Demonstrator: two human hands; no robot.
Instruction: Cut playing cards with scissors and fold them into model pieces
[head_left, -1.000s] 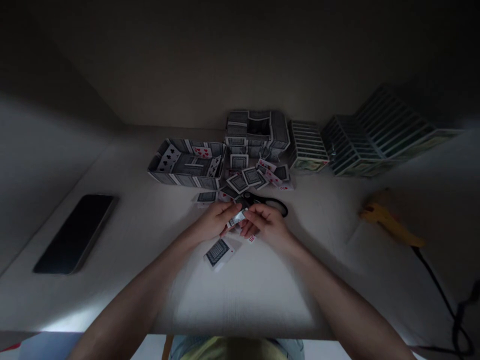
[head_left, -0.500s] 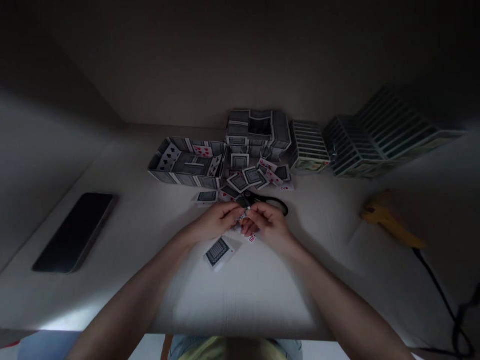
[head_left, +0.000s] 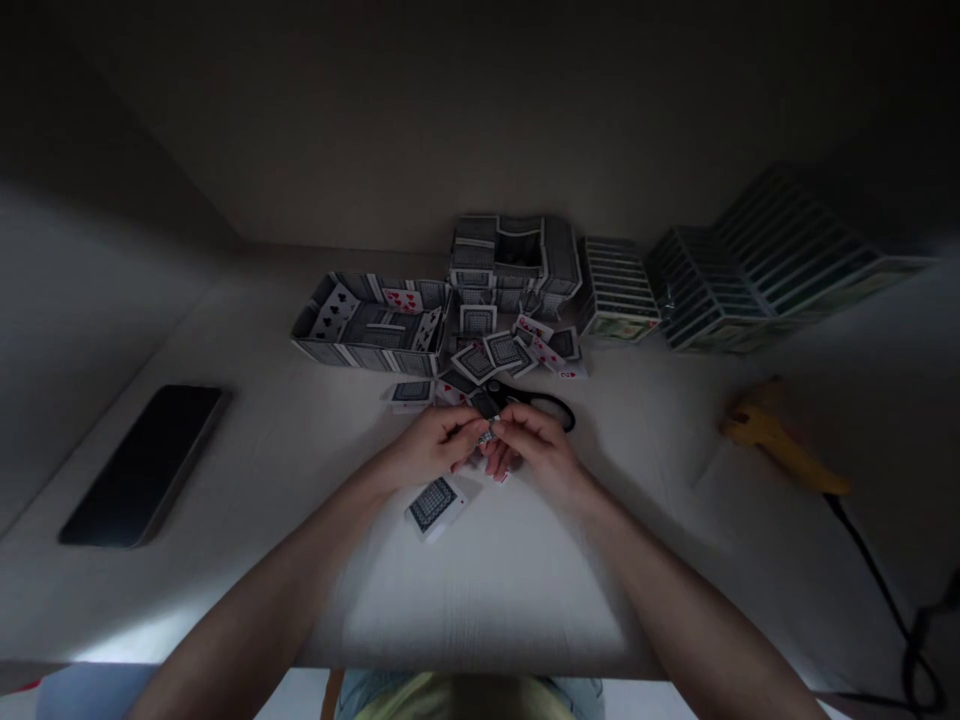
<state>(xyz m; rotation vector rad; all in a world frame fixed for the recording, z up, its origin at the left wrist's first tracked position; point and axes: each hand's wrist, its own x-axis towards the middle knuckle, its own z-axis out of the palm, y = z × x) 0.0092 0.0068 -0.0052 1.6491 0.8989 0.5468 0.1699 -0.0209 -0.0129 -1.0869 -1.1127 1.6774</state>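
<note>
Between my fingertips is a small piece of playing card (head_left: 486, 436), its patterned back partly showing. My left hand (head_left: 433, 443) pinches it from the left, and my right hand (head_left: 538, 440) grips it from the right with thumb and fingers. Most of the piece is covered by my fingers. Just beyond my hands lie black-handled scissors (head_left: 556, 404), their blades hidden. A patterned card (head_left: 435, 506) lies face down below my left hand. Loose playing cards (head_left: 504, 350) are scattered in a heap behind the scissors.
An open box of cards (head_left: 371, 330) stands at the back left, beside a larger card-built structure (head_left: 517, 262). Slatted boxes (head_left: 619, 290) and a stepped stack (head_left: 750, 285) stand to the right. A phone (head_left: 146, 465) lies left; a yellow glue gun (head_left: 780, 440) with a black cord lies right.
My fingers have shifted slightly around the card piece, and the red-marked card under my right hand shows less. The view has moved a little; the other things stay put.
</note>
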